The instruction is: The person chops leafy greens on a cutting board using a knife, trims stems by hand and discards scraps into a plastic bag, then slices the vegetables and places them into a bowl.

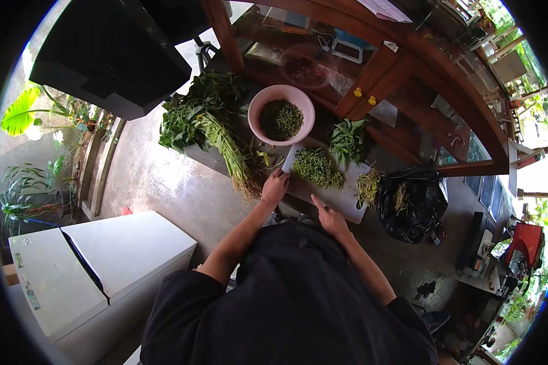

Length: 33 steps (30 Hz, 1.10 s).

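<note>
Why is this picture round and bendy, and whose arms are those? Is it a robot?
No robot here! Those are a person's own bare arms. The camera is worn on their head, looking forward and down, so you see about what they see. It makes straight things look curved.

The left hand is at the left end of a white board. The right hand is at the near edge, one finger stretched out. I can't tell whether it holds anything.

Chopped greens lie on the board. Past it, a pink bowl has more inside. Long leafy stalks lie to the left, and a black plastic bag is on the right.
</note>
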Tool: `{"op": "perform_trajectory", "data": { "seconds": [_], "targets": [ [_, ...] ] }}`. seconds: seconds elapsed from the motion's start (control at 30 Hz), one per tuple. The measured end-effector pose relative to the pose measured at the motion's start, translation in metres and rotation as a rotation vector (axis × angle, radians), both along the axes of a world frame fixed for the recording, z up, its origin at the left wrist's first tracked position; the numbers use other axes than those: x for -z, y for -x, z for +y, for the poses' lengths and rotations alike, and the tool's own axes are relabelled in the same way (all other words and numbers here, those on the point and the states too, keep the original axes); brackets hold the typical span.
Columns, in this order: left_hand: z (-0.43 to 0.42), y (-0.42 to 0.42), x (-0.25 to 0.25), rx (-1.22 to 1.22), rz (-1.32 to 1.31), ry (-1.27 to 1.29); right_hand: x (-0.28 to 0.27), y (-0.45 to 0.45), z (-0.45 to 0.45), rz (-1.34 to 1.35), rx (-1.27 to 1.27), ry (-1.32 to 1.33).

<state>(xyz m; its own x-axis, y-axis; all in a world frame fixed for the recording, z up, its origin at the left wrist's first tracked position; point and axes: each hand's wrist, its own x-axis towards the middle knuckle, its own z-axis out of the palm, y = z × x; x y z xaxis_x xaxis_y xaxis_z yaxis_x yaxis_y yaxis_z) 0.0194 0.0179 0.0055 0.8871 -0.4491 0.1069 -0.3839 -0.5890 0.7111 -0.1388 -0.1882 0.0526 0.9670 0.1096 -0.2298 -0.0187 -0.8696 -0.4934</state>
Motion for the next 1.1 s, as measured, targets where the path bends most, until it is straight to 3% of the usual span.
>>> {"op": "perform_trajectory", "data": {
  "seconds": [0.13,0.5,0.8,0.93,1.1],
  "targets": [
    [0.002,0.002,0.000,0.029,0.022,-0.040,-0.002,0.006,-0.004,-0.095,0.009,-0.007],
    [0.000,0.002,0.006,0.016,0.033,-0.043,-0.051,-0.005,-0.006,0.171,-0.008,0.037],
    [0.002,0.001,0.007,0.033,0.013,-0.048,-0.077,-0.009,-0.002,0.166,-0.009,0.059],
    [0.002,0.001,0.006,0.038,0.030,-0.058,-0.054,-0.008,0.003,0.153,-0.032,0.108],
    [0.001,0.003,0.004,0.021,0.000,-0.010,0.001,0.000,0.006,0.001,-0.010,-0.080]
  ]
}}
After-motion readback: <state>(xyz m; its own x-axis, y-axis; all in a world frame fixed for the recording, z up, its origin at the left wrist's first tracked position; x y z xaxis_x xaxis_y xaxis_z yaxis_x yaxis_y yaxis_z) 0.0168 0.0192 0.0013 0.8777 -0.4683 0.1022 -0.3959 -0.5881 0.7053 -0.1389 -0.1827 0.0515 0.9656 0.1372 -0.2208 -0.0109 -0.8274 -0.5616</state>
